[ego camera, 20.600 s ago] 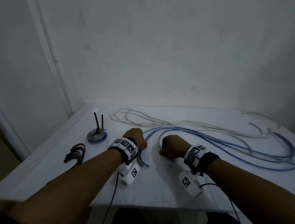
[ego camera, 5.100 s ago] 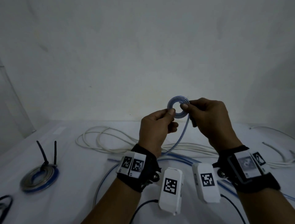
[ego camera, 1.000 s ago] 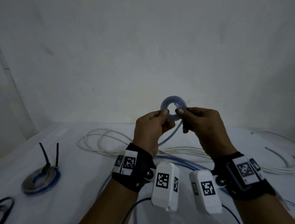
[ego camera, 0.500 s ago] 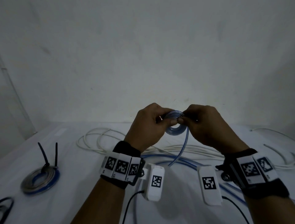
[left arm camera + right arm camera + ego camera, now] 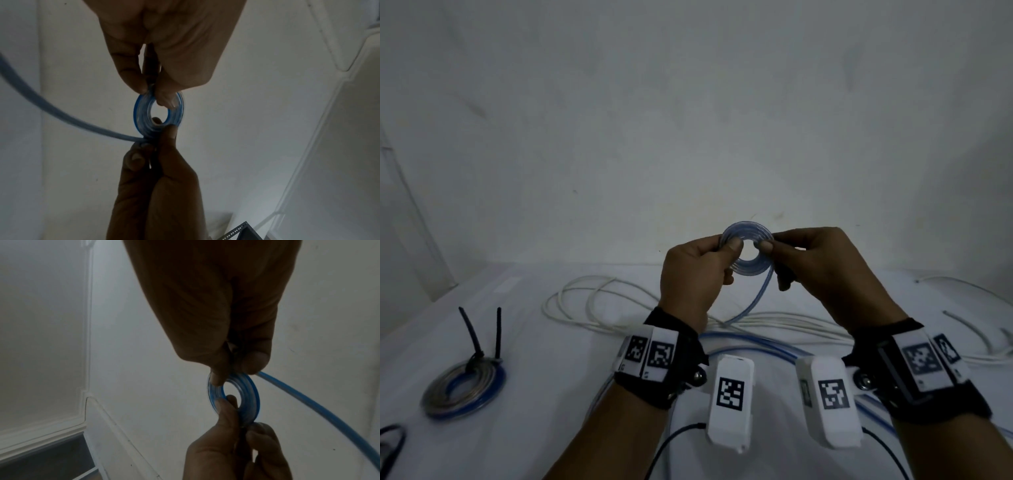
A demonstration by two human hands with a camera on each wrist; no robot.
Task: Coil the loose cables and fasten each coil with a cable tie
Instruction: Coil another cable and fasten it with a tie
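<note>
A small flat coil of blue cable is held upright above the table, facing me. My left hand pinches its left side between thumb and fingers, and my right hand pinches its right side. The cable's loose tail hangs from the coil's lower right down to the table. In the left wrist view the coil sits between my left hand above and my right hand below. In the right wrist view my right hand grips the coil from above, the left hand from below.
A finished grey and blue coil lies at the left of the white table, with two black tie ends sticking up. Loose white cable and more blue cable lie behind my wrists. Black ties sit at the far left edge.
Both hands have lifted slightly and turned the coil from tilted and half covered by fingers to upright and facing me. Over five seconds the coil has stayed in both hands.
</note>
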